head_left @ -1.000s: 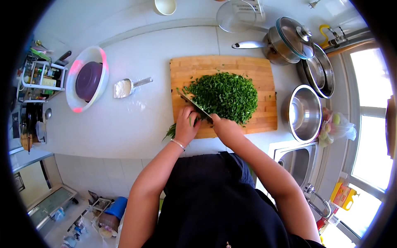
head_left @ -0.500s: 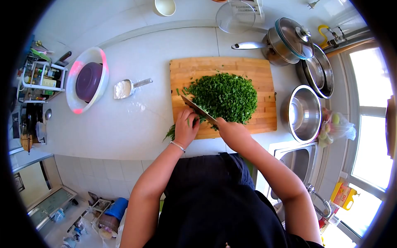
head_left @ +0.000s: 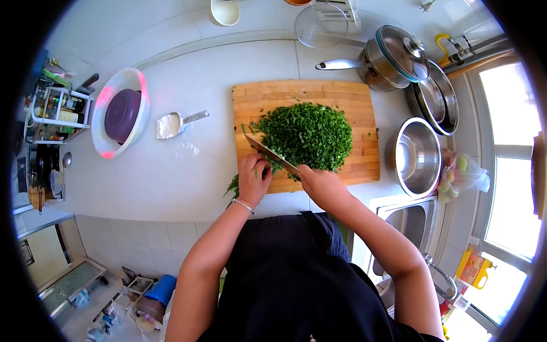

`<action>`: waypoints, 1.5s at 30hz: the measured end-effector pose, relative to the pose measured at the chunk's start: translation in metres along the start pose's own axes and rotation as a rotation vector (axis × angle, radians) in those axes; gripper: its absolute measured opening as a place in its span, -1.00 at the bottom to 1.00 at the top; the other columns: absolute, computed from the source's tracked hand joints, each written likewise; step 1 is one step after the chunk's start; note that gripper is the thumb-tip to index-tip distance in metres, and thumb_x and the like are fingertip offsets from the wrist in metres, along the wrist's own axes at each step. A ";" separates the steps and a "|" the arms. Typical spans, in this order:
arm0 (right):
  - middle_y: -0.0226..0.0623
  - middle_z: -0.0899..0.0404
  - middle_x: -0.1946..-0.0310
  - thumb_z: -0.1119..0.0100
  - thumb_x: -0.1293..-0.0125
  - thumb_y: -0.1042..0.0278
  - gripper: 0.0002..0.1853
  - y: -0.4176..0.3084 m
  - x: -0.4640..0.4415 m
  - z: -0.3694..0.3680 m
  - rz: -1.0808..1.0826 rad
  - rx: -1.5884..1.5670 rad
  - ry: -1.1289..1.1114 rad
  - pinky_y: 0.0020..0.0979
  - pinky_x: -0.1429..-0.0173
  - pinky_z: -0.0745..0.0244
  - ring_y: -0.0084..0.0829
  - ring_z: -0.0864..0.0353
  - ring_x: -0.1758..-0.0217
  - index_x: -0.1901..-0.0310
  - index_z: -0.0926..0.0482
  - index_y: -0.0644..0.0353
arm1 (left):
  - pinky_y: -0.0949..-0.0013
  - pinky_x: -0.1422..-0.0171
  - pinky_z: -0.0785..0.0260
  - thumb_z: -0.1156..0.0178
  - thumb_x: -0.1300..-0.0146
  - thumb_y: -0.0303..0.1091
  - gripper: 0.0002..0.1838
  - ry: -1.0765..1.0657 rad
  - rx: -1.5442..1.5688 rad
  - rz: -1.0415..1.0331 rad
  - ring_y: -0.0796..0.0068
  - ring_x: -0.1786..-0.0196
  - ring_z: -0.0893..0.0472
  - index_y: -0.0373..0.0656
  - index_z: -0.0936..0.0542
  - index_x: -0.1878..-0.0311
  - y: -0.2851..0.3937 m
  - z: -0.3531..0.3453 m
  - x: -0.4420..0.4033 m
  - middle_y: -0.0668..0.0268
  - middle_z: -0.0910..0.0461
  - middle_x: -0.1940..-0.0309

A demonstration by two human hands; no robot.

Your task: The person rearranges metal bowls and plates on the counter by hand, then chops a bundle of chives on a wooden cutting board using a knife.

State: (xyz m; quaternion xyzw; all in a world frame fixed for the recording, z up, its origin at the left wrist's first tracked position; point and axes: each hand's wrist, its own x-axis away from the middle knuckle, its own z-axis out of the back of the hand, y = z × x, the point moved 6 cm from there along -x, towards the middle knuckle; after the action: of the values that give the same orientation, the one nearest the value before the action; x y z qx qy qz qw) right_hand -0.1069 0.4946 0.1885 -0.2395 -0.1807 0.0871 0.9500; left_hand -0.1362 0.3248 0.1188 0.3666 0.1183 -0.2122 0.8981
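On the wooden cutting board (head_left: 363, 139) lies a large heap of chopped greens (head_left: 307, 135). My right hand (head_left: 322, 183) is closed around the handle of a knife (head_left: 272, 156), whose blade points up and left along the lower left side of the heap. Bent fingers of my left hand (head_left: 252, 178) press on a bunch of uncut greens (head_left: 233, 186) at the board's lower left, beside the blade. The leafy ends stick out past the board's left edge. A bracelet circles my left wrist.
A metal scoop of white powder (head_left: 169, 126) and a white-pink basin (head_left: 101, 117) holding a purple bowl (head_left: 122, 115) are at the left. To the right stand a lidded pot (head_left: 383, 62), a steel bowl (head_left: 417, 157), a bag of produce (head_left: 462, 175) and a sink (head_left: 407, 219).
The knife and my right hand have shifted slightly to the right, and the blade's angle has changed a little. My left hand stays on the greens. The whole view has moved slightly.
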 end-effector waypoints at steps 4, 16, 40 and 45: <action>0.01 -0.61 0.46 0.07 -0.38 0.38 -0.75 0.002 -0.006 -0.013 -0.045 0.033 -0.100 0.03 0.31 -0.51 0.07 -0.62 0.39 -0.05 -0.40 0.15 | 0.14 0.03 -0.40 -0.35 0.08 -0.55 -0.75 0.015 0.030 0.001 0.10 0.10 -0.49 -0.19 -0.51 0.30 -0.004 -0.002 0.001 0.19 -0.48 0.19; 0.00 -0.61 0.43 0.03 -0.39 0.34 -0.78 0.002 -0.002 -0.014 0.015 -0.056 0.043 0.05 0.28 -0.49 0.08 -0.62 0.37 -0.03 -0.41 0.14 | 0.17 0.01 -0.38 -0.34 0.02 -0.56 -0.81 0.023 0.046 0.060 0.11 0.11 -0.51 -0.20 -0.52 0.34 -0.002 0.000 0.005 0.17 -0.49 0.21; -0.06 -0.63 0.41 0.02 -0.26 0.50 -0.76 0.004 0.000 -0.061 -0.016 0.132 0.013 -0.10 0.33 -0.61 -0.03 -0.70 0.37 0.02 -0.37 0.16 | 0.14 -0.03 -0.38 -0.35 0.08 -0.56 -0.73 -0.001 -0.011 0.034 0.08 0.06 -0.50 -0.19 -0.56 0.25 -0.003 0.000 0.015 0.17 -0.53 0.17; -0.03 -0.63 0.41 0.02 -0.27 0.49 -0.79 -0.005 -0.020 -0.050 -0.028 0.090 0.005 -0.08 0.31 -0.61 -0.02 -0.70 0.35 0.05 -0.37 0.16 | 0.15 0.00 -0.41 -0.36 0.07 -0.56 -0.77 -0.053 0.016 0.003 0.10 0.11 -0.52 -0.20 -0.58 0.30 0.001 -0.004 0.022 0.17 -0.54 0.19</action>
State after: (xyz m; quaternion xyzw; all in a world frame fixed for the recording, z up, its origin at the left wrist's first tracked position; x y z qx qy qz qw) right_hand -0.1059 0.4638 0.1440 -0.1942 -0.1777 0.0813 0.9613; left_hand -0.1165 0.3212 0.1086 0.3682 0.0922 -0.2217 0.8982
